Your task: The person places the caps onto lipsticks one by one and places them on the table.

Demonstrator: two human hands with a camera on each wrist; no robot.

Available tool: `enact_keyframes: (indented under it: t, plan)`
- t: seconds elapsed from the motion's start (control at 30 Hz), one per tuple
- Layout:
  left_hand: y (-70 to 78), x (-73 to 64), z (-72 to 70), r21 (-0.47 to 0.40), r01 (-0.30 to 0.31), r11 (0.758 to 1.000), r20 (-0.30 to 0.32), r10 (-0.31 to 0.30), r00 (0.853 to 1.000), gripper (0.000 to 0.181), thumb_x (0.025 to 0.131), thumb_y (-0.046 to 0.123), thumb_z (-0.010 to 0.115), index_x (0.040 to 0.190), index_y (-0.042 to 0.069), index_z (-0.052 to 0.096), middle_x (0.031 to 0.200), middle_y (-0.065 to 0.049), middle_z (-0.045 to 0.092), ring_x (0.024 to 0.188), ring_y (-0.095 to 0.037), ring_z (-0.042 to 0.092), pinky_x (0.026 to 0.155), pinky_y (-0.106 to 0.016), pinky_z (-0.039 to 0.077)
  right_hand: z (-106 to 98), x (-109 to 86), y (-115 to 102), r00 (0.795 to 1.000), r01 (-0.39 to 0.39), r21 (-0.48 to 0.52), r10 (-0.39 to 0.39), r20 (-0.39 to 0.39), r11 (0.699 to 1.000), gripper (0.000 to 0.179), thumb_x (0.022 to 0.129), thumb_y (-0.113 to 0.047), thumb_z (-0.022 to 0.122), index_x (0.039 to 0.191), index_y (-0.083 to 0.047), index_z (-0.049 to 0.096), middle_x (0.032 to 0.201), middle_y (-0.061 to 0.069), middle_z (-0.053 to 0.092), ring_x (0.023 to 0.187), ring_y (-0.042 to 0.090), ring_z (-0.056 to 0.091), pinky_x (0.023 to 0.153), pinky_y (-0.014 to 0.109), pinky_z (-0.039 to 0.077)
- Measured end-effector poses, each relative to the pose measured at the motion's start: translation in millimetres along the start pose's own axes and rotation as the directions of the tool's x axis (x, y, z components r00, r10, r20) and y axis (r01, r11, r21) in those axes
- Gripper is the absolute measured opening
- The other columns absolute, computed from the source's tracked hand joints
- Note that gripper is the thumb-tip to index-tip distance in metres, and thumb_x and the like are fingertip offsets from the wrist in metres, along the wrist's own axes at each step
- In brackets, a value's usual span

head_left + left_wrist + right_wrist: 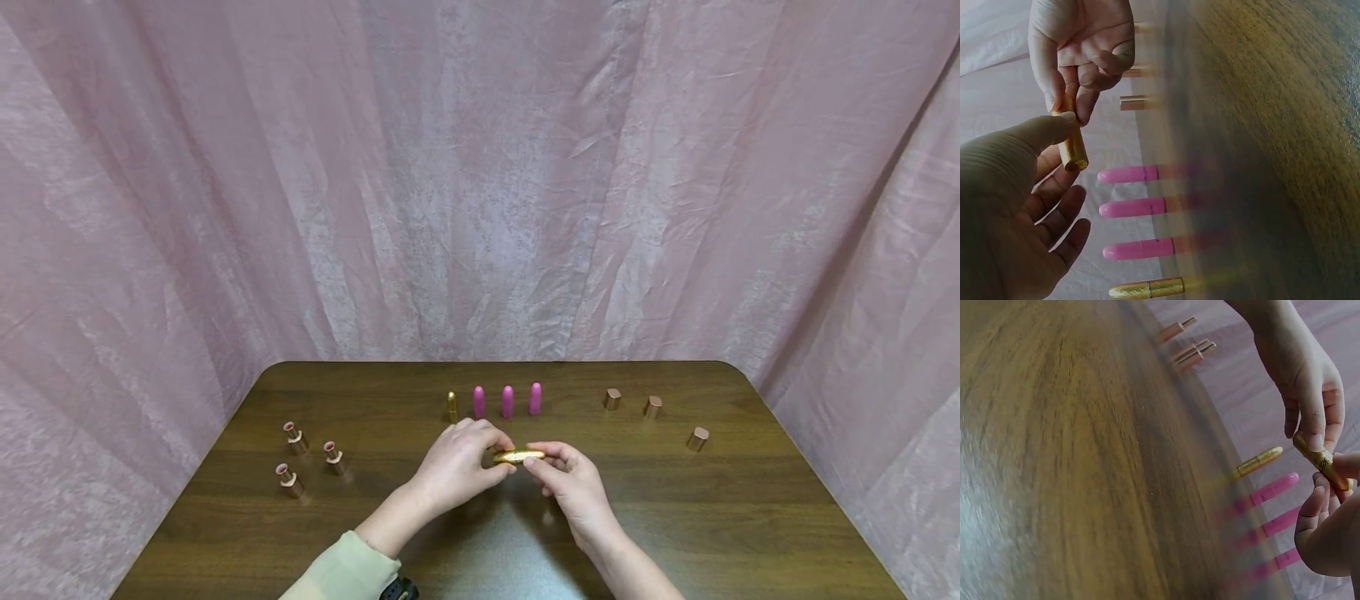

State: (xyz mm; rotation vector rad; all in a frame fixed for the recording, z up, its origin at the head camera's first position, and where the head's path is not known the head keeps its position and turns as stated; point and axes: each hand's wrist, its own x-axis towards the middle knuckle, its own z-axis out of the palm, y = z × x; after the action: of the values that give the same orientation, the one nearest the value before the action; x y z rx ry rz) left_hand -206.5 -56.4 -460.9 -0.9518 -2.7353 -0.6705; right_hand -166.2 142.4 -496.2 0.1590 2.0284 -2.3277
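Observation:
A shiny gold bullet-shaped lipstick tube (517, 457) lies sideways between both hands, just above the table. My left hand (461, 461) pinches its left end between thumb and fingers. At the other end, my right hand (572, 483) grips it with thumb and fingertips. In the right wrist view, dark marking shows on the tube (1322, 461); the left wrist view shows the tube's flat end (1076, 165). Beyond the hands stand another gold tube (452, 406) and three pink bullet-shaped tubes (507, 402), in a row.
Three rose-gold lipstick tubes with reddish open tops, one of them the nearest tube (288, 480), stand on the left of the brown wooden table (225, 542). Three rose-gold caps, including the middle cap (653, 407), stand on the right. A pink curtain (480, 183) hangs behind.

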Motion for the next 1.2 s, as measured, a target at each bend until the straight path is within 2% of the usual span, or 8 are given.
enact_keyframes:
  t: [0.2, 0.33, 0.5, 0.63, 0.73, 0.87, 1.1, 1.2]
  plan:
    - [-1.6, -1.5, -0.5, 0.054, -0.031, 0.998, -0.015, 0.032, 0.999, 0.021, 0.085, 0.038, 0.083, 0.102, 0.028, 0.076, 0.094, 0.017, 0.065, 0.086, -0.006, 0.052, 0.079, -0.031, 0.045, 4.0, -0.7, -3.2, 0.995, 0.097, -0.064, -0.095, 0.034, 0.993, 0.032, 0.085, -0.006, 0.081, 0.114, 0.002, 0.070, 0.098, 0.012, 0.070, 0.080, 0.015, 0.060, 0.062, 0.022, 0.046]
    - [-5.2, -4.2, -1.4, 0.071, -0.039, 0.997, -0.013, 0.040, 0.999, 0.019, 0.086, 0.036, 0.083, 0.101, 0.028, 0.075, 0.093, 0.016, 0.064, 0.087, -0.007, 0.053, 0.081, -0.033, 0.046, 3.6, -1.3, -6.3, 0.990, 0.127, -0.096, -0.121, 0.069, 0.987, 0.031, 0.086, -0.006, 0.080, 0.115, 0.000, 0.071, 0.100, 0.012, 0.070, 0.080, 0.014, 0.061, 0.061, 0.021, 0.044]
    - [-19.0, -10.5, -6.6, 0.026, 0.021, 0.999, -0.045, -0.020, 0.999, 0.018, 0.087, 0.034, 0.083, 0.101, 0.027, 0.074, 0.092, 0.014, 0.066, 0.087, -0.009, 0.055, 0.081, -0.034, 0.046, -5.8, 1.0, -11.1, 0.984, 0.174, -0.177, -0.163, 0.072, 0.969, 0.026, 0.088, -0.008, 0.079, 0.112, -0.003, 0.073, 0.098, 0.010, 0.071, 0.081, 0.014, 0.062, 0.064, 0.022, 0.046]
    - [-38.0, -16.6, -13.1, -0.067, 0.123, 0.990, -0.098, -0.129, 0.987, 0.017, 0.085, 0.030, 0.084, 0.097, 0.027, 0.073, 0.089, 0.015, 0.066, 0.085, -0.012, 0.059, 0.077, -0.033, 0.047, -21.6, 4.4, -14.2, 0.975, 0.223, -0.295, -0.211, 0.070, 0.929, 0.020, 0.089, -0.010, 0.078, 0.109, -0.008, 0.074, 0.095, 0.005, 0.071, 0.084, 0.016, 0.064, 0.073, 0.024, 0.050]
    - [-52.1, -20.6, -19.5, -0.147, 0.233, 0.961, -0.111, -0.250, 0.962, 0.017, 0.084, 0.027, 0.084, 0.095, 0.026, 0.070, 0.087, 0.016, 0.066, 0.086, -0.012, 0.061, 0.077, -0.034, 0.049, -35.9, 7.1, -16.3, 0.966, 0.257, -0.417, -0.246, 0.082, 0.872, 0.018, 0.090, -0.011, 0.078, 0.108, -0.012, 0.075, 0.094, 0.001, 0.071, 0.086, 0.016, 0.065, 0.078, 0.027, 0.052]
    - [-69.9, -23.6, -25.2, -0.205, 0.345, 0.916, -0.111, -0.372, 0.922, 0.017, 0.085, 0.025, 0.082, 0.096, 0.022, 0.070, 0.092, 0.011, 0.066, 0.088, -0.012, 0.062, 0.079, -0.037, 0.051, -53.2, 9.5, -18.8, 0.959, 0.274, -0.577, -0.266, 0.100, 0.770, 0.018, 0.092, -0.015, 0.077, 0.110, -0.016, 0.074, 0.095, -0.007, 0.070, 0.088, 0.012, 0.065, 0.081, 0.029, 0.052]
    - [-96.1, -20.7, -21.7, -0.254, 0.449, 0.857, -0.119, -0.488, 0.865, 0.019, 0.090, 0.024, 0.079, 0.104, 0.013, 0.071, 0.094, 0.003, 0.066, 0.087, -0.016, 0.062, 0.077, -0.038, 0.049, -70.6, 13.1, -15.6, 0.946, 0.287, -0.780, -0.294, 0.138, 0.556, 0.019, 0.093, -0.021, 0.076, 0.112, -0.017, 0.074, 0.096, -0.012, 0.067, 0.087, 0.007, 0.062, 0.079, 0.034, 0.051]
    - [-105.0, -17.3, -17.3, -0.266, 0.492, 0.829, -0.107, -0.532, 0.840, 0.022, 0.091, 0.024, 0.077, 0.106, 0.011, 0.070, 0.094, 0.003, 0.067, 0.089, -0.017, 0.063, 0.078, -0.039, 0.049, -73.5, 14.8, -11.9, 0.933, 0.313, -0.815, -0.319, 0.168, 0.487, 0.018, 0.092, -0.020, 0.076, 0.110, -0.016, 0.075, 0.097, -0.012, 0.069, 0.088, 0.007, 0.064, 0.081, 0.037, 0.052]
